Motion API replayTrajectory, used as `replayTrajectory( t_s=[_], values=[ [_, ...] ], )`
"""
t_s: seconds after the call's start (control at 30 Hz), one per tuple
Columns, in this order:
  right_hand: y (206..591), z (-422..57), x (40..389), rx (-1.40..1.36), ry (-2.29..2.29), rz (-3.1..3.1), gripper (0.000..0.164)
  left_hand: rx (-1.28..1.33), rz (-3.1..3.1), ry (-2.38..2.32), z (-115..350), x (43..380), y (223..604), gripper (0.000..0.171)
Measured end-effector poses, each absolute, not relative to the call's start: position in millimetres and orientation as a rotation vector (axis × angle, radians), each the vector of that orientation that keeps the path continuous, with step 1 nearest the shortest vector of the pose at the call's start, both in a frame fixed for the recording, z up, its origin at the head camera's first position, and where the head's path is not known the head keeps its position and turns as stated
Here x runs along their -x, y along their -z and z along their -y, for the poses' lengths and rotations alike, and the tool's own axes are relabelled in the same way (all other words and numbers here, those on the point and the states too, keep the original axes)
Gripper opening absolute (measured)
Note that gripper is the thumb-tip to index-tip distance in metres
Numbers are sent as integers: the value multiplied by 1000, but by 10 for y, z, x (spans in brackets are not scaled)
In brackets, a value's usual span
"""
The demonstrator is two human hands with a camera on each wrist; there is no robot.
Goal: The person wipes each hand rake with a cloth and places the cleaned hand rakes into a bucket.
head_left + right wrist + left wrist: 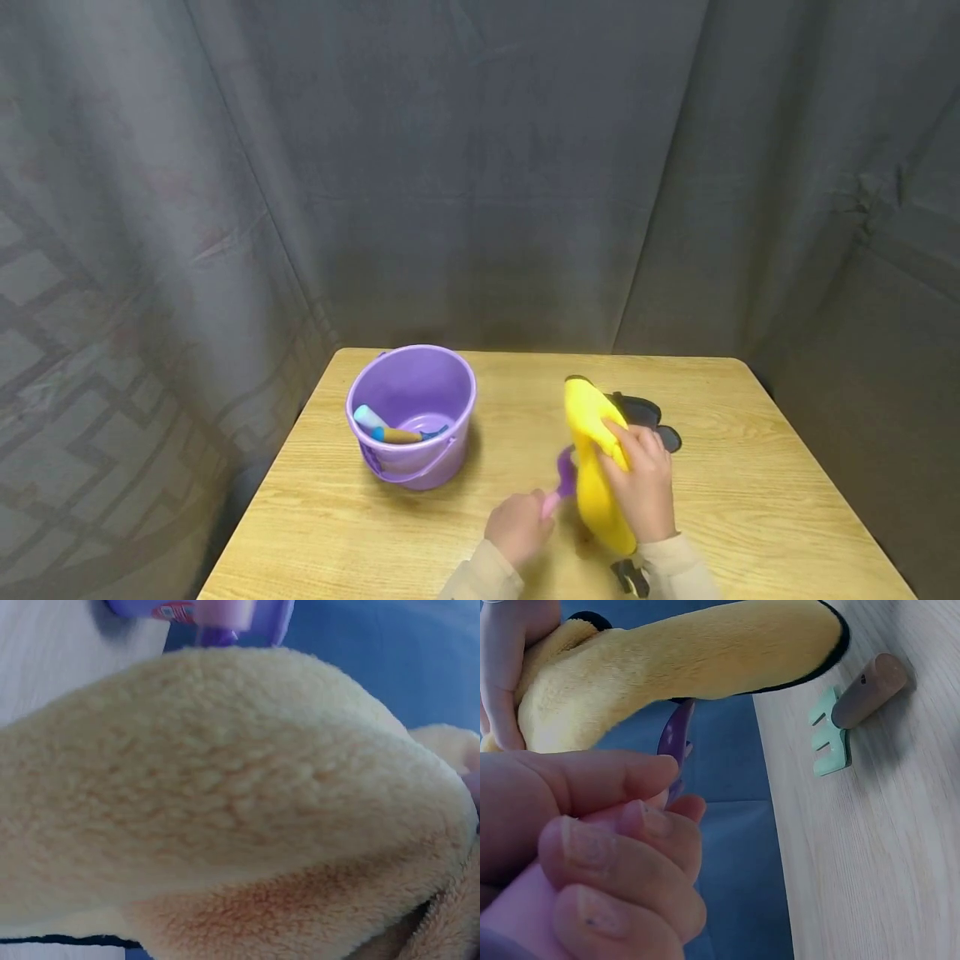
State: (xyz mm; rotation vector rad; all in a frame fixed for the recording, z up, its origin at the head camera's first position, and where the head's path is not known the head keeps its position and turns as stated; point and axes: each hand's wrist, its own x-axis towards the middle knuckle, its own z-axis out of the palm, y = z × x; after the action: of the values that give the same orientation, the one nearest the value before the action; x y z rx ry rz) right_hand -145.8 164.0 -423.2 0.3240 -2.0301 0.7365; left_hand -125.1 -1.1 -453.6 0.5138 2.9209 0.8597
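My left hand [517, 527] grips the pink handle [551, 503] of a toy sand tool with a purple head [566, 473]. Its fingers curl round the handle in the left wrist view. A yellow plush cloth [592, 467] with dark edging is bunched in my right hand [643, 482], thumb and fingers pinching its upper part. The cloth hangs beside the purple head and hides part of it. In the right wrist view the cloth [225, 772] fills most of the picture and hides my right fingers.
A purple bucket [457, 454] stands at the left with several toy tools [401, 436] inside. A toy rake [831, 742] with a green head and brown handle lies on the wooden table [750, 500]. Dark rounded items [641, 412] lie behind my right hand. Grey curtains [487, 167] surround the table.
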Motion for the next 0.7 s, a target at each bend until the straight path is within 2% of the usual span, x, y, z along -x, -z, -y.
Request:
replayTrajectory(
  t_s=[0.27,0.7],
  values=[
    [4358,-1512,1440,-500,-619,2165,46,-673,-2978,-850,4,1262,4520,23],
    [4558,-1437,1459,-481,-485,2296,46,-611,-3000,-875,-24,1234,4488,22]
  ],
)
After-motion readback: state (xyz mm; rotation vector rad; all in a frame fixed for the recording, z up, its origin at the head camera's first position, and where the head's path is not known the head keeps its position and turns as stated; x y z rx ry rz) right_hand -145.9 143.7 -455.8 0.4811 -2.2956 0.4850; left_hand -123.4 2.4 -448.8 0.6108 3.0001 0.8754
